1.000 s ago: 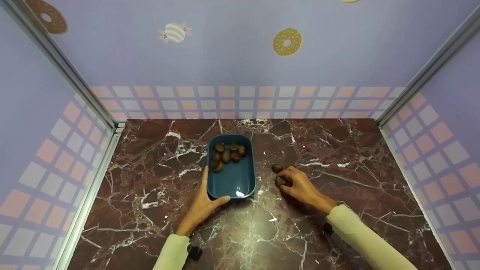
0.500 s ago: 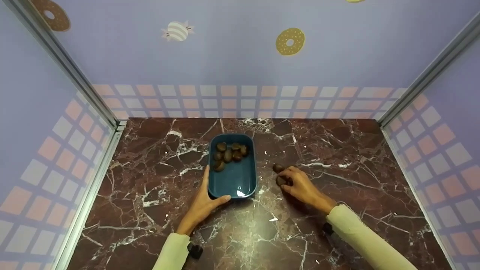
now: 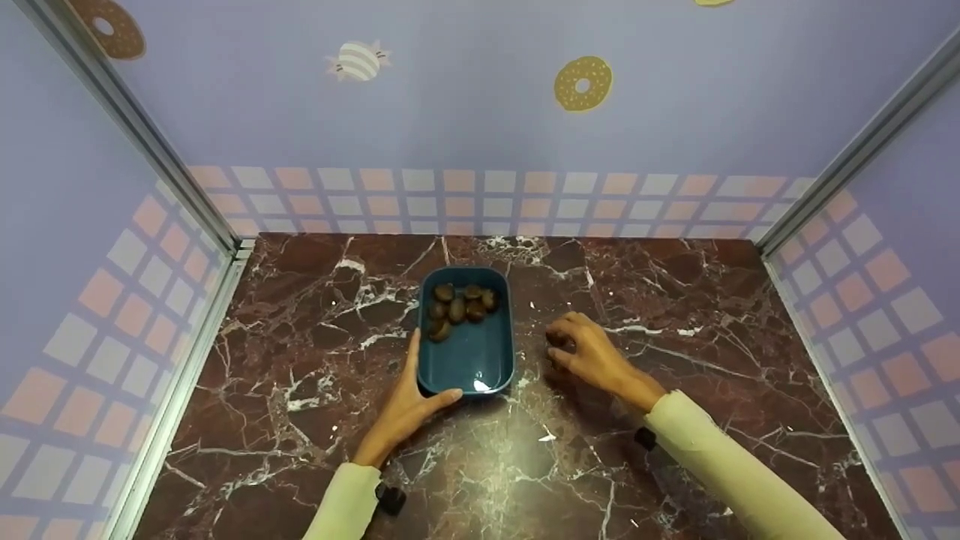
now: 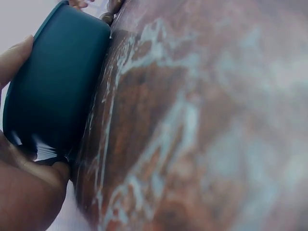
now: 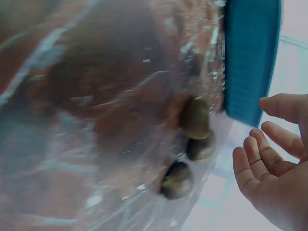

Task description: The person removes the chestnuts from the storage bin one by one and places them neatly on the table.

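Observation:
A blue rectangular dish [image 3: 469, 360] with rounded corners stands on the marble-patterned table, several brown chestnuts [image 3: 457, 310] gathered in its far part. My left hand [image 3: 405, 409] holds its near left corner, fingers along the side and thumb at the near rim. In the left wrist view, the hand grips the dish's outer wall [image 4: 57, 72]. To the right of the dish, my right hand [image 3: 596, 358] hovers over loose chestnuts, partly hiding them in the head view. The right wrist view shows three chestnuts [image 5: 195, 118] on the table, apart from the relaxed, bent fingers [image 5: 272, 161].
Purple panels [image 3: 465, 112] with checks and sweets patterns enclose the table [image 3: 337, 300] at the back and both sides. Metal strips [image 3: 180, 390] run along the panel edges. A dark wrist device [image 3: 390, 499] sits at the left cuff.
My right hand has shifted a little left and away from me, coming off the nearer chestnut it was touching. The left hand and dish stay in place; the view has shifted slightly.

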Tool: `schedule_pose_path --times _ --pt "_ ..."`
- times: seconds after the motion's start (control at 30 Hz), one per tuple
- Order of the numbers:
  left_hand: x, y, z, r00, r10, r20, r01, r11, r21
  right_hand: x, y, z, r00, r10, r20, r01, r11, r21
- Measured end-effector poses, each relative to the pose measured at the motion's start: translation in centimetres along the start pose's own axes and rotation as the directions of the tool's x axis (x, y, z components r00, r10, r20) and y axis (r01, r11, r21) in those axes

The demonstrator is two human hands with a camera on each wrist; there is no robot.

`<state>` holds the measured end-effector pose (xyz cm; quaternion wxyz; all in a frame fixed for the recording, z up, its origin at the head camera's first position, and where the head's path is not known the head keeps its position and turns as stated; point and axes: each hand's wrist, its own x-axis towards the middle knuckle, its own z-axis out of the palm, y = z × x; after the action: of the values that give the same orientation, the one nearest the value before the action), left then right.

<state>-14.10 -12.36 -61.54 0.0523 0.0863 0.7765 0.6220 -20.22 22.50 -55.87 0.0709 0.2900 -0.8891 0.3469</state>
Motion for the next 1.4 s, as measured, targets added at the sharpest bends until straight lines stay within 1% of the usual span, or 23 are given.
schedule_pose_path --times 0.1,0.27,0.37,0.43,0.6,0.67,0.83,0.97,1.1,1.27,1.4 --pt "0.0 0.0 0.0 1.0 0.003 -0.003 -0.003 1.0 0.012 1.0 -0.8 0.2 0.999 -0.045 -0.003 0.045 0.999 -0.017" --pt "0.0 0.0 0.0 1.0 0.01 -0.007 -0.01 1.0 0.012 2.4 -2.1 0.8 0.995 -0.095 0.021 0.096 0.995 -0.041" --pt "0.1 0.0 0.0 1.0 0.013 -0.012 -0.013 1.0 0.006 3.2 -2.8 1.3 0.991 -0.128 0.041 0.13 0.99 -0.052" --pt "0.2 -0.1 0.0 1.0 0.008 -0.008 -0.008 1.0 -0.018 3.6 -3.2 1.6 0.989 -0.136 0.056 0.138 0.989 -0.048" --pt "0.5 -0.2 0.1 1.0 -0.008 0.025 0.009 0.999 -0.048 4.8 -4.1 2.1 0.989 -0.111 0.101 0.114 0.993 -0.026" --pt "0.4 -0.2 0.2 1.0 -0.014 0.026 0.014 1.0 -0.027 5.4 -4.3 2.4 0.987 -0.103 0.122 0.107 0.994 -0.031" --pt "0.2 -0.1 0.0 1.0 -0.007 -0.001 0.007 1.0 0.013 6.7 -4.8 3.5 0.982 -0.102 0.162 0.11 0.993 -0.043" --pt "0.2 -0.2 0.0 1.0 -0.001 0.008 0.001 1.0 0.026 7.6 -5.0 4.5 0.979 -0.082 0.184 0.092 0.995 -0.049" --pt "0.1 -0.2 0.0 1.0 -0.01 0.008 0.009 0.999 0.037 8.5 -5.3 5.5 0.974 -0.062 0.216 0.075 0.996 -0.049" --pt "-0.1 0.0 -0.2 1.0 -0.013 -0.003 0.013 1.0 0.007 10.0 -5.7 6.7 0.964 -0.051 0.261 0.053 0.999 -0.004" --pt "0.1 0.1 -0.1 1.0 -0.015 0.008 0.015 1.0 -0.023 10.8 -5.6 7.4 0.962 -0.047 0.268 0.039 0.999 0.035"
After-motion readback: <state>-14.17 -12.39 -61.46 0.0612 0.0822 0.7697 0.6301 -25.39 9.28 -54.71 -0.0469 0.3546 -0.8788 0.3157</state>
